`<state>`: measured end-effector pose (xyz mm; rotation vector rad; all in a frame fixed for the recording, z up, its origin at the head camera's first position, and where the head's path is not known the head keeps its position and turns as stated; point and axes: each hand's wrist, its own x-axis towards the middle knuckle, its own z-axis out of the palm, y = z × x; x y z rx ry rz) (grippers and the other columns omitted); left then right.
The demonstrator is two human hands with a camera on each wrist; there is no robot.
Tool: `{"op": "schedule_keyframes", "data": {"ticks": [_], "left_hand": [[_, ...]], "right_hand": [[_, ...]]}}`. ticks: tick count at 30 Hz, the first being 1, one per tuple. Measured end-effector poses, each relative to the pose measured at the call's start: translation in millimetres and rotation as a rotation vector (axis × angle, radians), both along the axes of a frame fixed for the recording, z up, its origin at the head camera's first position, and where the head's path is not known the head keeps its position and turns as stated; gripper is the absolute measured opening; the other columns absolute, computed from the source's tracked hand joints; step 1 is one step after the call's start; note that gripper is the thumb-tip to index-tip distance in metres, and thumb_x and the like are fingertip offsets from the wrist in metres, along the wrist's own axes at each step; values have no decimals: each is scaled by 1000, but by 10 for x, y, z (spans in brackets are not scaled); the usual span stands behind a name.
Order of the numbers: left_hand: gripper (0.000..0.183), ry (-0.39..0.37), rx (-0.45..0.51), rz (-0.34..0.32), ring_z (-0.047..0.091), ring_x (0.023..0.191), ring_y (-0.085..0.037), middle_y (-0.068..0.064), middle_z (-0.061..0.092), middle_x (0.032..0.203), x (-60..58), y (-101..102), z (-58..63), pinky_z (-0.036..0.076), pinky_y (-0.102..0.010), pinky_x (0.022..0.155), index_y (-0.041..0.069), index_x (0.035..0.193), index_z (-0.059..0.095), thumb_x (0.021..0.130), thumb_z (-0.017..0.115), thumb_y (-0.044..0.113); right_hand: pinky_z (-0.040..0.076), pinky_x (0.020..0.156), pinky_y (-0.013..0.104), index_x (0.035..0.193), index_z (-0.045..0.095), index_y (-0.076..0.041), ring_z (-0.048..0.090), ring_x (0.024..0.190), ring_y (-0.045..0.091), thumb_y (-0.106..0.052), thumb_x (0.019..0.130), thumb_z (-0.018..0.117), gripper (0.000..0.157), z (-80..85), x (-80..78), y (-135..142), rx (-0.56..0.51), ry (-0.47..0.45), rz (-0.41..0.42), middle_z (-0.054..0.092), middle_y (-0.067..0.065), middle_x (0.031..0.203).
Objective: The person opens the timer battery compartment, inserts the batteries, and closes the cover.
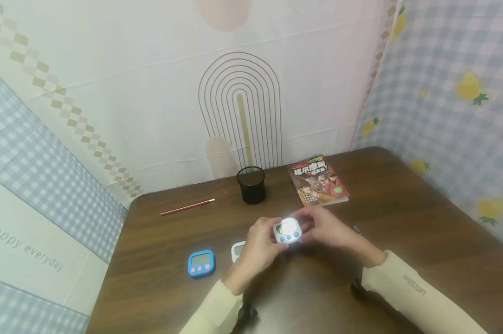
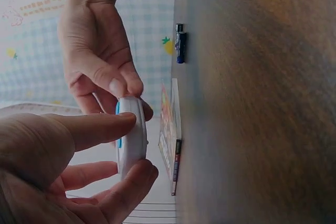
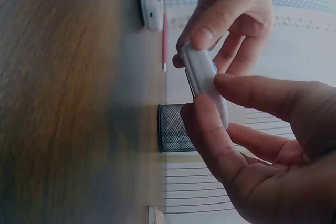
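Left grip (image 1: 260, 241) and right grip (image 1: 323, 226) pinch a white timer (image 1: 288, 231), screen (image 1: 286, 228) upward, long axis running crosswise.

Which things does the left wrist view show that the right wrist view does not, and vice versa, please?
Only the left wrist view shows the pen-like items and the colourful cover of the book. Only the right wrist view shows the mesh cup, the red pencil and another timer on the table. Both show the left hand and right hand holding the white timer, plus the table and wall cloth. A pale sliver in the second may be the book; I cannot tell.
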<state>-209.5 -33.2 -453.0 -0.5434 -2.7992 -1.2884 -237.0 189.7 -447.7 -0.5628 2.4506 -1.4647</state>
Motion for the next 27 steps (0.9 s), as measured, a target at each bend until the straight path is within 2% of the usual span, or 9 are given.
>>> {"op": "schedule_keyframes", "data": {"ticks": [4, 9, 17, 23, 27], "left_hand": [[57, -20, 35, -20, 67, 93, -18, -19, 65, 125, 7, 13, -9, 62, -19, 76, -2, 136, 68, 83, 88, 1], [55, -79, 97, -54, 73, 99, -21, -23, 62, 132, 13, 24, -19, 64, -19, 78, -5, 137, 65, 85, 84, -5], [51, -146, 19, -109, 76, 103, -24, -22, 70, 128, 0, 21, -25, 65, -24, 80, -2, 139, 65, 90, 78, -3], [49, -171, -15, -129, 74, 102, -20, -19, 72, 128, -6, 28, -72, 65, -28, 85, 0, 141, 64, 93, 75, -2], [55, -174, -27, -134, 73, 107, -19, -17, 71, 132, 0, 34, -99, 65, -33, 92, 3, 146, 59, 93, 76, -1]], "right_hand": [[66, 75, 32, 132, 65, 7, 75, 91, 22, 8, 74, 87, 62, -8, -2, -38, 81, 58, -11, 72, 17, 111], [63, 73, 29, 125, 68, 6, 70, 85, 16, 5, 71, 91, 59, -42, -6, -68, 173, 125, -40, 72, 11, 103], [58, 73, 28, 120, 71, 4, 63, 84, 14, 1, 69, 95, 56, -156, -33, -70, 299, 174, -35, 73, 7, 103], [61, 83, 38, 120, 72, 3, 67, 92, 17, -2, 70, 96, 56, -207, -34, -74, 348, 191, -30, 75, 9, 107], [61, 88, 43, 121, 73, 1, 68, 96, 20, -3, 71, 96, 55, -221, -30, -80, 370, 180, -33, 75, 10, 109]]}}
